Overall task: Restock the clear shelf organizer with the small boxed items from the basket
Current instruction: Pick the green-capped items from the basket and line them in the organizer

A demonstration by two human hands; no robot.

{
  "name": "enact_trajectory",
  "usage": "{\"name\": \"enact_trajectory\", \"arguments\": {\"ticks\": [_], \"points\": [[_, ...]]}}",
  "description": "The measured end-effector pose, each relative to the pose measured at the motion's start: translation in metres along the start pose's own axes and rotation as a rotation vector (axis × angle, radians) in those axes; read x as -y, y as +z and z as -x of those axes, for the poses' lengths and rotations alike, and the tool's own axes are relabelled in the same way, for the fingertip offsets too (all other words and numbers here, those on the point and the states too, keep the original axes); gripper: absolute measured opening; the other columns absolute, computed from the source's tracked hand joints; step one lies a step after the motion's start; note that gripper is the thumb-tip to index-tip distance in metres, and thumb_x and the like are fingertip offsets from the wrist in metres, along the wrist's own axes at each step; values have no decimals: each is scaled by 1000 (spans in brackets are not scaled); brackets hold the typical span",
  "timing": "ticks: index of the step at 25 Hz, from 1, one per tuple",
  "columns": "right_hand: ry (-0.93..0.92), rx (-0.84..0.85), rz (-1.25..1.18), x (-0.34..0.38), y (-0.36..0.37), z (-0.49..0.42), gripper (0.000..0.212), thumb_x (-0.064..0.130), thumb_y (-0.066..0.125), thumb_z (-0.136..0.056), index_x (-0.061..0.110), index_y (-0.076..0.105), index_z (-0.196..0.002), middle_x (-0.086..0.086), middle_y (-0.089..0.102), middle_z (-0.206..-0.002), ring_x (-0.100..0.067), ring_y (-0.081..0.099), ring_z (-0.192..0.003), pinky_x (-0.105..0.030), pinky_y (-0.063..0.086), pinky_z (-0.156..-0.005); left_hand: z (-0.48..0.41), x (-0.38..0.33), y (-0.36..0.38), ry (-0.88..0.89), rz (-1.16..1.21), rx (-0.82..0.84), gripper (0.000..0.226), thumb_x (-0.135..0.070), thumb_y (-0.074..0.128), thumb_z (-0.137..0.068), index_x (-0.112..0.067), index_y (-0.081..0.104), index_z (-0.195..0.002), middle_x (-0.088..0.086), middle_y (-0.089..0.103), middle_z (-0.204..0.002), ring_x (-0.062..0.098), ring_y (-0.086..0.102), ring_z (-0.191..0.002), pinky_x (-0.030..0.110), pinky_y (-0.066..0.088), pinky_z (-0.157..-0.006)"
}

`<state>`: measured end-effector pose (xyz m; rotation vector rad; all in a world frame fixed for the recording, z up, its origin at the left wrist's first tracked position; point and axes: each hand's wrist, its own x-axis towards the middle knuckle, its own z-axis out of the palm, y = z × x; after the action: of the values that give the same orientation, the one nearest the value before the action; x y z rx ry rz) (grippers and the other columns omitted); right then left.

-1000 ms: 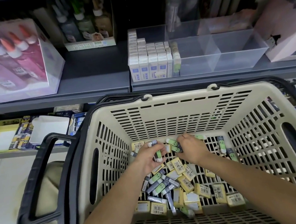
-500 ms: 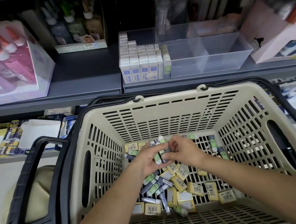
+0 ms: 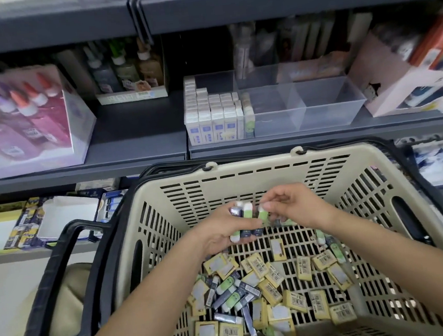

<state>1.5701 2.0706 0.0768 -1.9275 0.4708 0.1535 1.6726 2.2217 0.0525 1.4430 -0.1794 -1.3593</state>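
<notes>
My left: box of glue bottles (image 3: pixel 25 119), blurred.
Behind it: tray of small bottles (image 3: pixel 129 76).
My right: pink carton (image 3: pixel 391 91).

Your beige slotted basket (image 3: pixel 255 162) sits upright. Yellow and green-and-grey small boxes (image 3: pixel 269 287) lie jumbled on its floor, toward the near side. Above that floor, near the far wall, your left hand (image 3: pixel 216 233) grips a few green-and-white boxes (image 3: pixel 247 219) upright, and your right hand (image 3: pixel 294 207) pinches one. Beyond the far rim stands the clear organizer (image 3: pixel 317 109), with white boxes (image 3: pixel 212 114) upright in its left end.
</notes>
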Motion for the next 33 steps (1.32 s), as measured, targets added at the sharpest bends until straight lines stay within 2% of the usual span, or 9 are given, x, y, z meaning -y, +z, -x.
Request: {"name": "enact_trajectory", "arguments": {"ticks": [6, 9, 11, 13, 17, 21, 24, 29, 33], "points": [[-130, -65, 9, 46, -38, -3, 4, 9, 62, -85, 13, 65, -86, -5, 70, -79, -6, 66, -65, -14, 50, -58, 26, -44, -3, 204, -54, -86, 18, 0, 69, -80, -12, 61, -92, 5, 67, -80, 13, 66, -72, 23, 55, -57], [-236, -227, -31, 76, -66, -16, 15, 8, 65, -83, 21, 65, -76, 3, 70, -68, -5, 65, -62, -17, 53, -60, 36, -67, -4, 338, -35, -115, 18, -5, 71, -78, -14, 62, -90, 2, 65, -73, 13, 63, -69, 24, 53, -52], [-306, -384, 4, 90, -85, -32, 17, 10, 67, -81, 24, 65, -72, 4, 70, -69, -9, 67, -65, -24, 55, -69, 37, -81, -4, 398, 9, -149, 19, -7, 72, -78, -14, 62, -92, 1, 65, -72, 12, 62, -66, 23, 50, -49], [-326, -497, 145, 99, -98, -50, 11, 17, 67, -82, 24, 64, -75, 4, 71, -76, -14, 69, -73, -30, 53, -78, 33, -90, -1, 412, 77, -170, 20, -8, 71, -79, -13, 61, -95, -1, 65, -70, 11, 63, -65, 23, 51, -50], [-312, -541, 351, 108, -113, -78, 7, 22, 64, -84, 29, 63, -82, 6, 68, -84, -11, 63, -83, -23, 45, -78, 24, -94, 4, 339, 193, -123, 16, -9, 67, -83, -11, 59, -97, 1, 62, -68, 14, 62, -65, 21, 49, -46], [-247, -451, 479, 106, -114, -87, 7, 25, 64, -84, 31, 62, -81, 9, 66, -81, -9, 60, -81, -18, 38, -70, 18, -97, 2, 313, 193, -113, 15, -11, 66, -84, -12, 59, -97, 0, 62, -64, 13, 62, -63, 20, 45, -43], [-181, -335, 470, 100, -104, -90, 7, 27, 64, -84, 31, 60, -80, 8, 67, -79, -9, 63, -79, -21, 44, -75, 15, -102, 2, 297, 204, -103, 20, -13, 67, -84, -11, 58, -102, 0, 63, -66, 13, 64, -65, 20, 44, -43], [-142, -187, 550, 95, -100, -97, 13, 22, 54, -92, 30, 61, -85, 6, 71, -81, 14, 53, -70, -20, 40, -75, 12, -108, 6, 307, 205, -130, 21, -9, 64, -85, -8, 58, -105, 1, 64, -69, 13, 64, -65, 20, 44, -42], [-135, -157, 591, 95, -100, -97, 18, 23, 47, -95, 27, 65, -94, 5, 72, -86, 9, 54, -73, -22, 40, -77, 12, -111, 8, 297, 255, -140, 30, 3, 56, -85, -3, 53, -114, 8, 61, -76, 14, 65, -62, 21, 43, -41]]}}
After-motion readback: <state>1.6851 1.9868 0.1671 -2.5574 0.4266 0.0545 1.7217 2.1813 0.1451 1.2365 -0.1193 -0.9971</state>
